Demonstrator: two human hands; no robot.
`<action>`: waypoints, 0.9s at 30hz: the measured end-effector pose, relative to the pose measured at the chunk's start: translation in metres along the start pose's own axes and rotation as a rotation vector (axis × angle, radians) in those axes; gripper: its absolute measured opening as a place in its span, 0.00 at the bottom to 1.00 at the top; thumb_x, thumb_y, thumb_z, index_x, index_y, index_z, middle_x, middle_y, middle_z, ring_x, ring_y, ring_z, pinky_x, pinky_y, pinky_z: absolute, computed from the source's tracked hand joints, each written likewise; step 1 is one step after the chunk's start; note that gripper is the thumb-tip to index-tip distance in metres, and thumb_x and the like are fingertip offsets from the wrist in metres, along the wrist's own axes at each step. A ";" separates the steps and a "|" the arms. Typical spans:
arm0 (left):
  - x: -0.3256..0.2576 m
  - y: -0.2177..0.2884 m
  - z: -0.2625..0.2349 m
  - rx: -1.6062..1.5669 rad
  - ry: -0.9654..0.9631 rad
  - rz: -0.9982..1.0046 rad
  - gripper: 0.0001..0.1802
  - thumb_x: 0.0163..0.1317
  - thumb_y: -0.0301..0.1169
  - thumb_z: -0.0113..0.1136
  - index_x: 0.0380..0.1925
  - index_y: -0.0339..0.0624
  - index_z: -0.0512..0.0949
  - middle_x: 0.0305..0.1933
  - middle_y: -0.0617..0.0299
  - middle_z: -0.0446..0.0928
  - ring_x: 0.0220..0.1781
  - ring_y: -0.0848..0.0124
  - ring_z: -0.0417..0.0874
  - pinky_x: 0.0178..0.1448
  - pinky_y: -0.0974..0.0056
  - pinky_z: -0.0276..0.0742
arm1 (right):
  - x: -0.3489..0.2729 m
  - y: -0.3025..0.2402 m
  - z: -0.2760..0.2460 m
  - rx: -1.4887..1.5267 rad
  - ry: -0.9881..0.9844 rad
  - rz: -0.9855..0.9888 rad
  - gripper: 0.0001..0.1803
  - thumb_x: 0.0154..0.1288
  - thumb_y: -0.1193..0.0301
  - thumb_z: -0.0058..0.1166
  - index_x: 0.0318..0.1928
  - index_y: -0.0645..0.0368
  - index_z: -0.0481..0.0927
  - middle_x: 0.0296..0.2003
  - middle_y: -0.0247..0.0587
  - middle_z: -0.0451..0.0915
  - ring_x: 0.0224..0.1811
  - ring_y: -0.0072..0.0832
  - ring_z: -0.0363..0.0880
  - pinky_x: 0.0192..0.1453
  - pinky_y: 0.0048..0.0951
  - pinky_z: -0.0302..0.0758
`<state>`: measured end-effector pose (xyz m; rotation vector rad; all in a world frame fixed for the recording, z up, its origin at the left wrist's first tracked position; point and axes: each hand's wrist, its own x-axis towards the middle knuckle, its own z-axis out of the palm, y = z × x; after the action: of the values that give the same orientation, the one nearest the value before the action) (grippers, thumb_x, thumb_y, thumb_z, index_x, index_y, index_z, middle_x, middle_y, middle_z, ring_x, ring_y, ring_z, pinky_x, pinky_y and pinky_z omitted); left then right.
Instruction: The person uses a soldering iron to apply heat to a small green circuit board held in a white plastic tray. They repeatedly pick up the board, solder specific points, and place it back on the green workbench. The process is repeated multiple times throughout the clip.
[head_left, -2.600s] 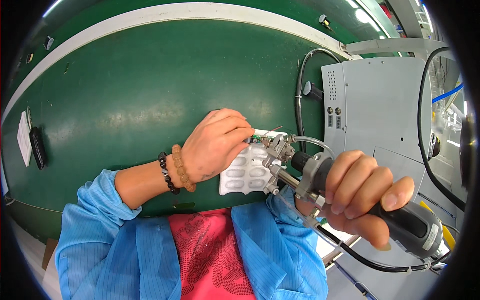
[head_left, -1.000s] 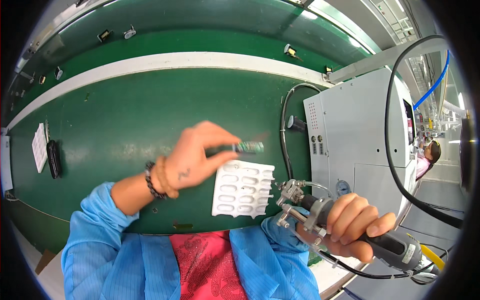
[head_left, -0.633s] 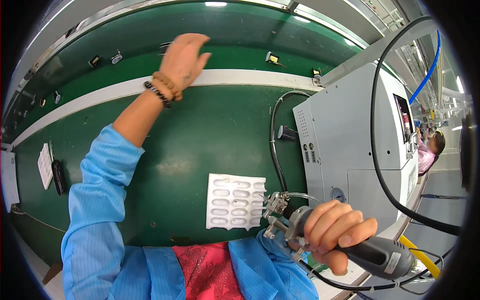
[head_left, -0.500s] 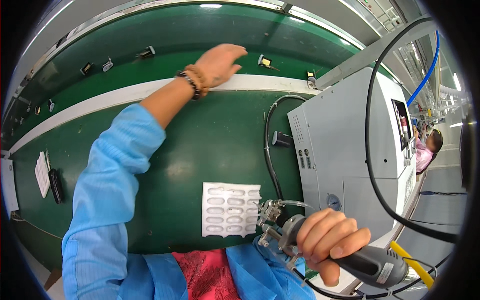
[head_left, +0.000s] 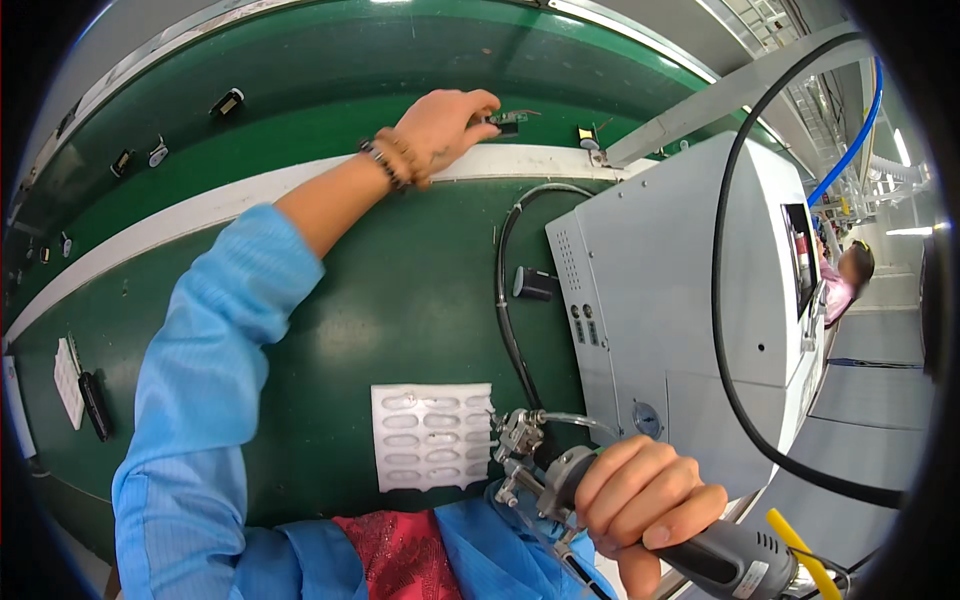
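Note:
Stretched out to the far conveyor, my left hand (head_left: 447, 130) has its thumb and fingers closed on the near end of a small electronic part (head_left: 509, 125), dark with a green board and a thin wire. The fingers partly hide it. At the lower right my right hand (head_left: 650, 505) is wrapped around a dark grey handheld power tool (head_left: 705, 548), held tilted. Metal fittings (head_left: 520, 435) and a clear tube sit at the tool's front end, beside a white moulded tray (head_left: 432, 478) with rows of oval hollows.
A large grey machine box (head_left: 660, 270) stands on the right, with a black hose (head_left: 503, 290) along its side. Next to it lies a dark cylindrical part (head_left: 535, 284). More small parts (head_left: 588, 137) sit on the green conveyor (head_left: 330, 130). A black case (head_left: 95, 405) lies far left.
My left hand has closed its fingers on a part on the conveyor. The view has shifted, and the conveyor parts have moved left. My right hand keeps its grip on the tool.

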<state>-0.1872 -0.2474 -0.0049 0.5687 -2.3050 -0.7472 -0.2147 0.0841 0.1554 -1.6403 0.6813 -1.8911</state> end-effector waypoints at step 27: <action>-0.277 0.149 -0.038 -0.239 0.056 -0.086 0.16 0.48 0.24 0.74 0.39 0.39 0.84 0.41 0.56 0.84 0.49 0.57 0.83 0.52 0.57 0.79 | 0.005 0.016 0.030 0.111 -0.108 0.093 0.26 0.60 0.60 0.69 0.45 0.59 0.65 0.22 0.35 0.74 0.18 0.27 0.73 0.23 0.29 0.72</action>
<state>0.0037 0.0051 -0.0073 0.5726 -2.1117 -1.0184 -0.1846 0.0686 0.1518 -1.5997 0.5871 -1.7301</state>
